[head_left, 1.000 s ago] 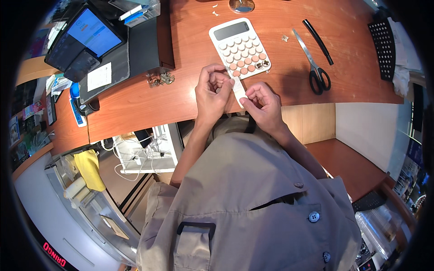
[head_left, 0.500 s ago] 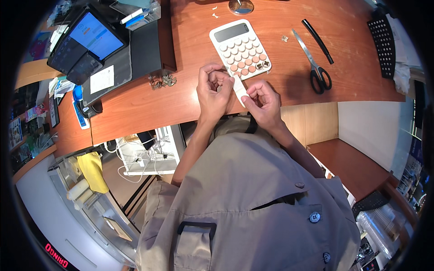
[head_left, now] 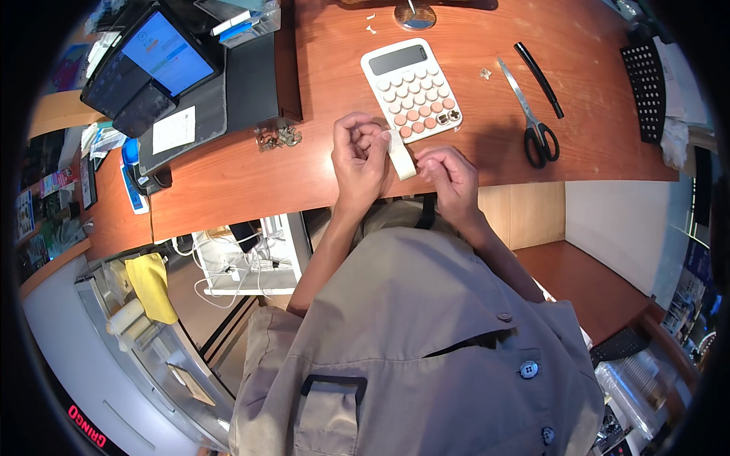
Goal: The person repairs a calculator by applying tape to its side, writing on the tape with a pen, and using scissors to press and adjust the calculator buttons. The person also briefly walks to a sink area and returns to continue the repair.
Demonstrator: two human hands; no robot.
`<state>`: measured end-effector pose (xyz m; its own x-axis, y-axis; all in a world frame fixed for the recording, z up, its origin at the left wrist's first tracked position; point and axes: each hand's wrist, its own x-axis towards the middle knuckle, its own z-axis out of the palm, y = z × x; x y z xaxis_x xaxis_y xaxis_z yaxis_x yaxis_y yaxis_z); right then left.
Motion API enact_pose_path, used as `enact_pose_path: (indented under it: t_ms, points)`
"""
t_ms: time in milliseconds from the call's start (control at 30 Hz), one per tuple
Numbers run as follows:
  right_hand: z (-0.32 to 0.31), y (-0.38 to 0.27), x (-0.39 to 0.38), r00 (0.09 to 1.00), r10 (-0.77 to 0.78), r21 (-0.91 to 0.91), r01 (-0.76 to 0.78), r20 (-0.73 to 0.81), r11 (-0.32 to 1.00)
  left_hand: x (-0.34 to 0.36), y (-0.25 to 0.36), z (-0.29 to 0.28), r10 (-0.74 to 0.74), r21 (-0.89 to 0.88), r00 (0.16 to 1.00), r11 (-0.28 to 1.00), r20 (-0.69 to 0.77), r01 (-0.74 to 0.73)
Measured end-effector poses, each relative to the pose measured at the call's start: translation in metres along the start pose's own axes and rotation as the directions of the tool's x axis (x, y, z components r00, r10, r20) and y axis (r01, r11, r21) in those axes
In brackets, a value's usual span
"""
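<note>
Between thumb and fingers, my left hand pinches the upper end of a narrow white paper strip. The strip's lower end hangs free and looks slightly curled, just above the desk's near edge. My right hand is closed beside that lower end, thumb against curled fingers, with a small gap to the strip. Whether anything tiny sits in its pinch cannot be made out. Just beyond both hands lies a white calculator with white and peach round keys, its lower corner close to the strip.
Scissors with black handles and a black tube-like stick lie on the wooden desk to the right. At left, a small metallic heap sits by a dark stand with a tablet. A round metal base stands at the back.
My right hand has let go of the strip's lower end and drawn slightly away to the right. The left hand keeps its pinch. The whole view has shifted slightly.
</note>
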<state>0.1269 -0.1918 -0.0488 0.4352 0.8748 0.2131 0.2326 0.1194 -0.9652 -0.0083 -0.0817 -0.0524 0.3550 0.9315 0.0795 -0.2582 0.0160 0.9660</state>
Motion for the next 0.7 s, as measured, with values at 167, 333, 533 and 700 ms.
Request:
enact_pose_path:
  t_ms: [167, 333, 533, 700]
  points:
    - [-0.015, 0.006, -0.005, 0.976, 0.218, 0.233, -0.216, 0.019, 0.948, -0.005, -0.001, 0.0, 0.045, 0.056, 0.998, 0.997, 0.044, -0.048]
    - [-0.029, 0.003, -0.001, 0.948, 0.301, 0.215, -0.274, -0.103, 0.937, -0.012, 0.004, -0.006, 0.036, 0.048, 0.999, 0.998, 0.008, -0.036]
    - [-0.048, 0.007, 0.002, 0.935, 0.337, 0.132, -0.322, -0.114, 0.938, -0.004, 0.007, -0.02, 0.106, 0.026, 0.991, 0.994, -0.084, -0.104]
    - [-0.044, 0.018, 0.004, 0.985, 0.138, 0.052, -0.133, -0.105, 0.99, 0.003, 0.003, -0.022, 0.065, 0.048, 0.996, 0.997, -0.056, -0.062]
